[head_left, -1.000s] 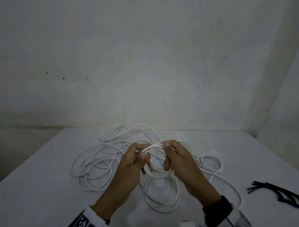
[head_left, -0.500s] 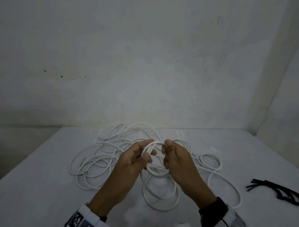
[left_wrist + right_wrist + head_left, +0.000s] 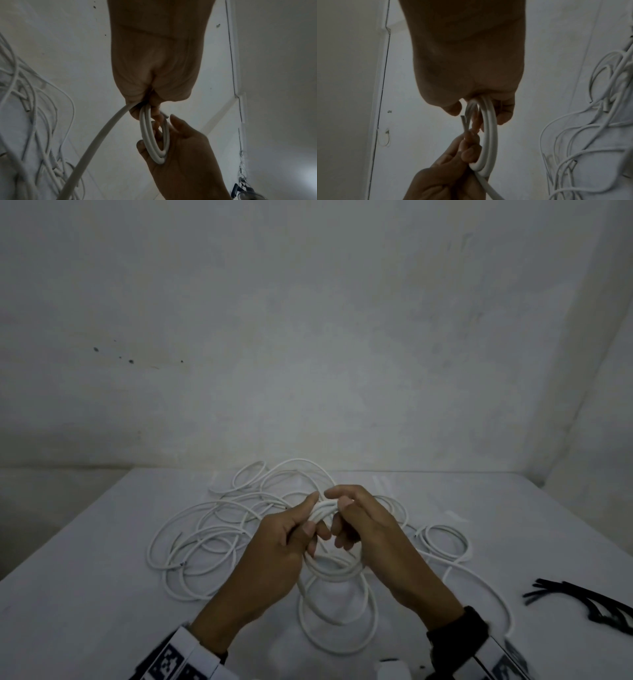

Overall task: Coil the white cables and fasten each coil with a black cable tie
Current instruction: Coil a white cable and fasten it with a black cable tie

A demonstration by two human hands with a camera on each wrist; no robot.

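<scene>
A small coil of round white plastic cable [image 3: 330,571] is held above the white tabletop [image 3: 85,594], gripped on opposite sides by both hands. Left hand [image 3: 281,546]: fingers curled round the coil's turns, thumb pressed on top. Right hand [image 3: 368,534]: fingers closed round the same turns. Behind the coil, a loose tangle of white cables [image 3: 205,535] is spread on the tabletop. Right of the coil, a bundle of flat black cable ties [image 3: 589,602] lies near the edge.
</scene>
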